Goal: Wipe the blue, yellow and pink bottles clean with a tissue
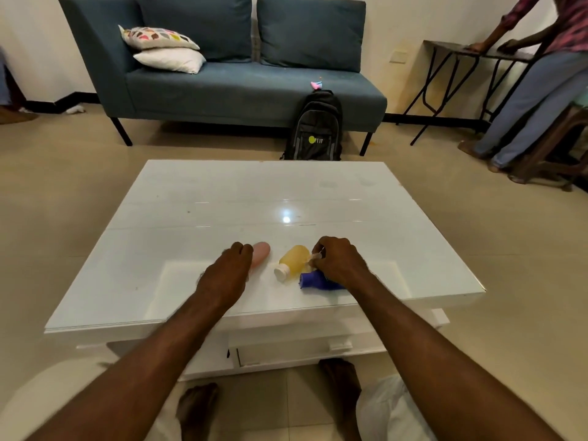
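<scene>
Three small bottles lie on their sides near the front of the white glossy table [191, 198]. The pink bottle [261, 253] is on the left, and my left hand [229, 272] rests over its near end with the fingers curled; I cannot tell if it grips the bottle. The yellow bottle [294, 261], white cap toward me, lies in the middle. The blue bottle [313, 280] lies at the right, partly under my right hand [339, 261]. That hand is closed on a small white tissue [315, 256], just right of the yellow bottle.
Beyond the table stands a blue sofa [241, 87] with cushions, and a black backpack [315, 128] leans against it. At the right a person [537, 90] leans on a folding table [461, 52]. My feet and knees are under the table's front edge.
</scene>
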